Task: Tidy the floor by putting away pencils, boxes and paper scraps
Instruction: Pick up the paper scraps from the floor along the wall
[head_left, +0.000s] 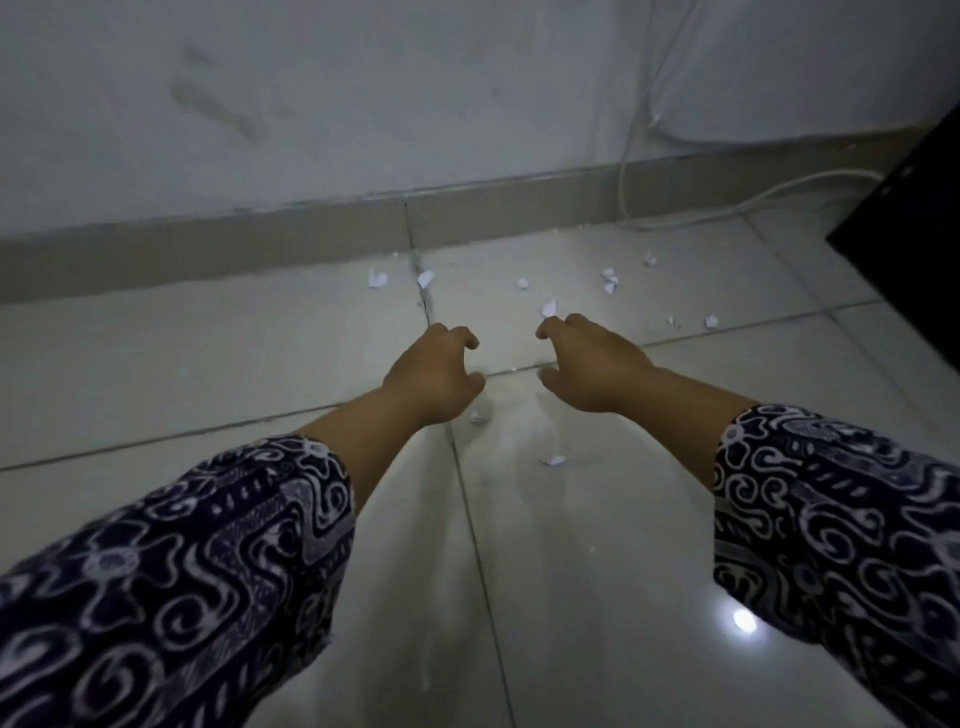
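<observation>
Both hands reach out over the floor (597, 545), fingers curled and loosely apart, holding nothing: left hand (434, 376), right hand (589, 366). White scraps (608, 278) lie scattered beyond them near the far wall (311, 104); one scrap (552, 460) lies nearer, between the forearms.

Curled hands (434, 371) (589, 366) above scraps (548, 307); tiled floor (597, 519).

Two hands (434, 371), about eleven paper scraps (377, 278), one cable (727, 205).
</observation>
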